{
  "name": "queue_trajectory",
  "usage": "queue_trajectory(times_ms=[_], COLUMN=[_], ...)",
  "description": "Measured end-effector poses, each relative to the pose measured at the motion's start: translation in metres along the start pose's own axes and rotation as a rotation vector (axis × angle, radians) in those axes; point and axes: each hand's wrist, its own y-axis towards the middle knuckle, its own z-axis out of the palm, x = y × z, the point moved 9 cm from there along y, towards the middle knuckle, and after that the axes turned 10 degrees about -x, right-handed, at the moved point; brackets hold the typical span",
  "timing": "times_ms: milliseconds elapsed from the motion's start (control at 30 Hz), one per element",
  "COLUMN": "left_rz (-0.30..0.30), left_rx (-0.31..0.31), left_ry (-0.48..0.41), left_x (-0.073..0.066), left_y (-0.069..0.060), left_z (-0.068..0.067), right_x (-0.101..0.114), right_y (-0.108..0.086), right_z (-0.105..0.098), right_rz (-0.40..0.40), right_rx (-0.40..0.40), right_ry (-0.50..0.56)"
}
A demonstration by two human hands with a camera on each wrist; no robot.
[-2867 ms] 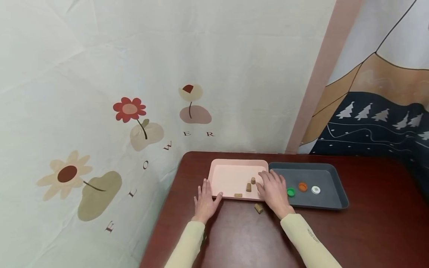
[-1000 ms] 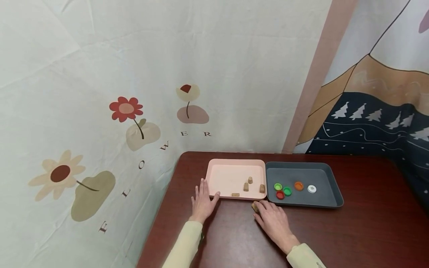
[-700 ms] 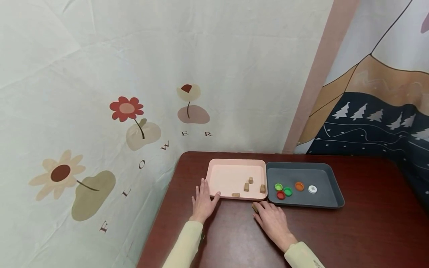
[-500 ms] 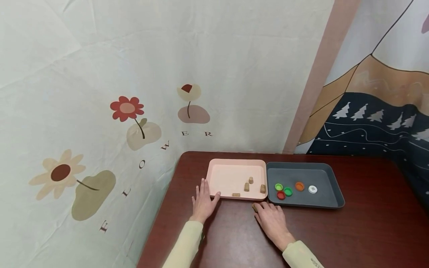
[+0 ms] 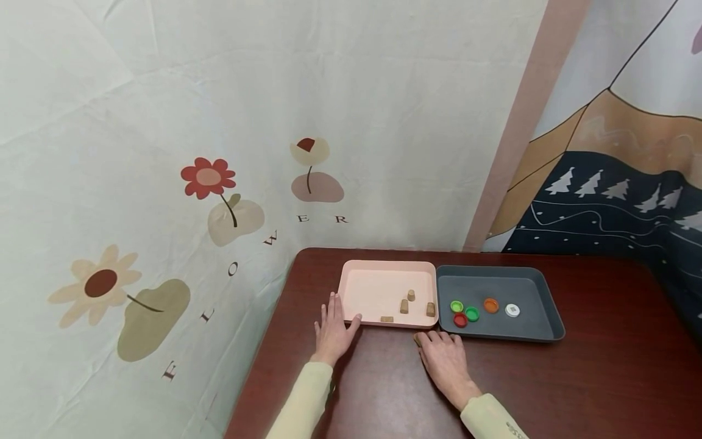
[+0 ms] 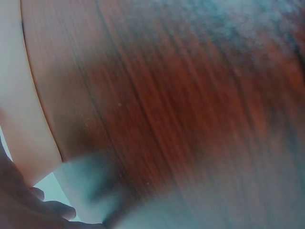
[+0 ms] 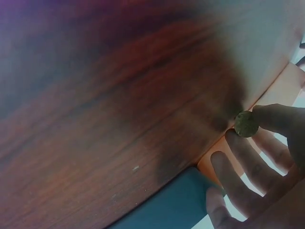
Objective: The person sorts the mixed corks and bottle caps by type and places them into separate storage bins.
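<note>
My right hand (image 5: 445, 364) is over the table in front of the seam between two trays. Thumb and fingers pinch a cork (image 7: 246, 124); in the head view only a small end of this cork (image 5: 417, 338) shows past the fingertips. My left hand (image 5: 332, 335) rests with straight fingers at the front left corner of the pink tray (image 5: 373, 285), thumb on its front rim. Inside that tray are several more corks: one upright (image 5: 411, 295), another cork (image 5: 404, 306), a cork (image 5: 430, 309) near the right wall, and a cork (image 5: 387, 319) lying along the front edge.
Against the pink tray's right side stands a dark grey tray (image 5: 543, 305). It holds a lime cap (image 5: 457, 306), a red cap (image 5: 460, 319), a green cap (image 5: 471, 314), an orange cap (image 5: 490, 305) and a white cap (image 5: 512, 310). Behind the brown table (image 5: 378, 396) hangs a printed cloth.
The right hand has moved from above the pink tray down to the table and taken hold of the cork lying there. A cork near that tray's right wall has come into view. The left hand stays put.
</note>
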Motion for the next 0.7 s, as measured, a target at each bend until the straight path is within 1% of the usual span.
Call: queue_trajectory(times_ms=[167, 333, 467, 567, 700], left_rz=[0.003, -0.003, 0.008, 0.017, 0.008], left_rx=[-0.009, 0.000, -0.010, -0.024, -0.006], left_ry=[-0.009, -0.004, -0.004, -0.012, 0.000], left_x=[0.001, 0.001, -0.002, -0.004, -0.005], left_y=[0.000, -0.001, -0.002, -0.002, -0.002], left_z=[0.000, 0.000, -0.003, -0.006, -0.006], right_x=[0.000, -0.002, -0.003, -0.003, -0.007], right_y=[-0.001, -0.004, -0.005, -0.005, -0.004], right_z=[-0.002, -0.004, -0.007, -0.011, -0.017], right_rz=[0.002, 0.036, 0.052, 0.060, 0.089], right_rx=[-0.008, 0.026, 0.049, 0.041, 0.002], right_ry=[0.015, 0.036, 0.045, 0.069, 0.129])
